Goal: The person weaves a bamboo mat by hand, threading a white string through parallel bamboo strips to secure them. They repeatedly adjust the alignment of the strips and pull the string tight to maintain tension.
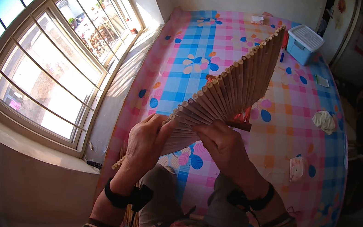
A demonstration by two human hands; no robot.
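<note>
A long mat of slender brown sticks (pixel 247 76), lined up with round pale ends along its edge, slants up from my hands toward the back right. My left hand (pixel 145 141) is closed on its lower part, at the row of ends. My right hand (pixel 223 149) grips the sticks further right, fingers bent against them. Behind the mat, partly hidden, is a red thing (pixel 241 115) with a short brown bar (pixel 242 126). My legs show beneath my forearms.
A checked, flowered pink and blue sheet (pixel 183 35) spreads around me. A barred window (pixel 47 80) and sill stand left. At right lie a blue lidded box (pixel 299 49), a pale crumpled cloth (pixel 324 122) and a small pale packet (pixel 296 169). A dim doorway area borders the right.
</note>
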